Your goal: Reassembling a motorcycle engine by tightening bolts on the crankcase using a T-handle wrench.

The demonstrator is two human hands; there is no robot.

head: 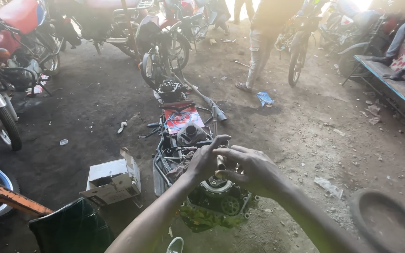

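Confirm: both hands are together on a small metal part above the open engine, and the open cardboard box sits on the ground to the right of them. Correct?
Not quite. The head view shows the cardboard box on the ground to the left of the hands, not the right. The rest holds: the left hand and right hand meet on a small metal part above the open engine.

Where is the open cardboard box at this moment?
In the head view the open cardboard box sits on the dirt ground at lower left, just left of the dismantled engine and the left hand.
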